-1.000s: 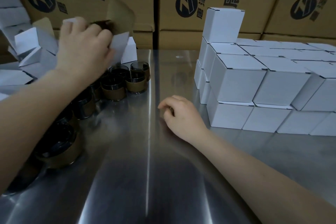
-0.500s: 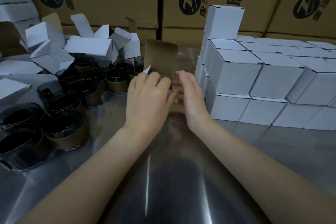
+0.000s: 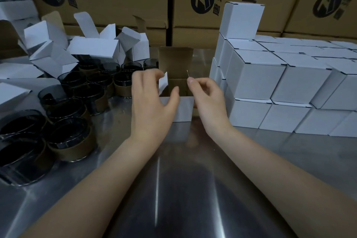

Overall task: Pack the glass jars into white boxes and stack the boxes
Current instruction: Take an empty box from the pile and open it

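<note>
Stacks of closed boxes (image 3: 257,75) fill the frame's right; jars (image 3: 71,137) wait unpacked at left. At centre, left hand (image 3: 152,106) and right hand (image 3: 208,102) each pinch a flap of the open box (image 3: 185,110).

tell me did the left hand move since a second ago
Yes. The left hand moved right, away from the jars toward the stack of closed boxes, and now pinches a flap of the open box.

Inside the open box (image 3: 185,110): hidden by its front wall and the left hand (image 3: 152,106).
Nearest jars (image 3: 21,160), left of left hand: cut off by the edge.
Stacked white boxes (image 3: 309,118), past the right hand (image 3: 206,100): run off the edge.
</note>
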Demonstrator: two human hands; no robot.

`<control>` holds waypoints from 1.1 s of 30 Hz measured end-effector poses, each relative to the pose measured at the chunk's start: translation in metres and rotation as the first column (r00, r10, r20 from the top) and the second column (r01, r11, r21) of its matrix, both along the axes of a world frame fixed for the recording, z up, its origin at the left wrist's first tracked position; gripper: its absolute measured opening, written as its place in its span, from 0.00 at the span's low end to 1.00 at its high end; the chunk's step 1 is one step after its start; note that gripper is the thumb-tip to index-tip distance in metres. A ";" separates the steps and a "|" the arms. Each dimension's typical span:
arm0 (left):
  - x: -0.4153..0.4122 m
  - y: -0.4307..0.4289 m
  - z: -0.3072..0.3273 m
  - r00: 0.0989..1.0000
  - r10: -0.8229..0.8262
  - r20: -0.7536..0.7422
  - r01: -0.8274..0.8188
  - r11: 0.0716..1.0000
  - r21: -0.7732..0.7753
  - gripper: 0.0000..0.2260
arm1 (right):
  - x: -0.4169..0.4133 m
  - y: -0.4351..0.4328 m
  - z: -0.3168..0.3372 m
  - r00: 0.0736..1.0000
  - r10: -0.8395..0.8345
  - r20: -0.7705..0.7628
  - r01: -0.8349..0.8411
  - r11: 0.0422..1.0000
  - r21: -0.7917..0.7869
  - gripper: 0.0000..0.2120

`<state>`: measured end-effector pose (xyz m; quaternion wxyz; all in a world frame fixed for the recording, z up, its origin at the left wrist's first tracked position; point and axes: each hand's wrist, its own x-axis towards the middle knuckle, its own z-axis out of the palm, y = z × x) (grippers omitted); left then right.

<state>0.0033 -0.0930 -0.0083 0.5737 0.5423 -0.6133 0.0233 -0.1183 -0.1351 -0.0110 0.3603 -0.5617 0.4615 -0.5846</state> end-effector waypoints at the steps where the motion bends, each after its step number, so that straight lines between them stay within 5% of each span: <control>1: 0.001 -0.002 0.000 0.998 -0.006 -0.059 0.008 0.999 0.040 0.17 | 0.000 0.000 0.000 1.000 -0.014 -0.016 0.013 1.000 -0.012 0.08; 5: 0.005 -0.005 -0.003 0.974 0.018 -0.226 0.028 0.980 0.197 0.15 | 0.001 0.002 0.001 0.992 -0.075 -0.103 0.066 0.994 -0.092 0.10; 10: 0.006 -0.006 -0.001 0.921 0.052 -0.385 0.027 0.980 0.198 0.05 | -0.001 0.003 0.001 0.982 -0.123 -0.147 0.102 0.985 -0.141 0.15; 15: 0.009 -0.006 0.001 0.875 0.033 -0.484 0.067 0.980 0.187 0.15 | -0.001 0.003 0.003 0.980 -0.152 -0.132 0.132 0.979 -0.154 0.07; 25: 0.011 -0.012 -0.005 0.712 -0.085 -0.697 0.317 0.925 0.212 0.12 | -0.002 0.001 0.004 0.966 -0.219 -0.139 0.210 0.975 -0.076 0.17; 30: 0.010 -0.010 -0.013 0.710 -0.306 -0.634 0.508 0.846 0.160 0.26 | -0.001 0.004 0.006 0.945 -0.220 -0.241 0.184 0.969 -0.162 0.16; 33: 0.015 -0.013 -0.017 0.730 -0.347 -0.588 0.519 0.842 0.148 0.30 | 0.001 0.012 0.012 0.893 -0.291 -0.345 0.169 0.924 -0.342 0.18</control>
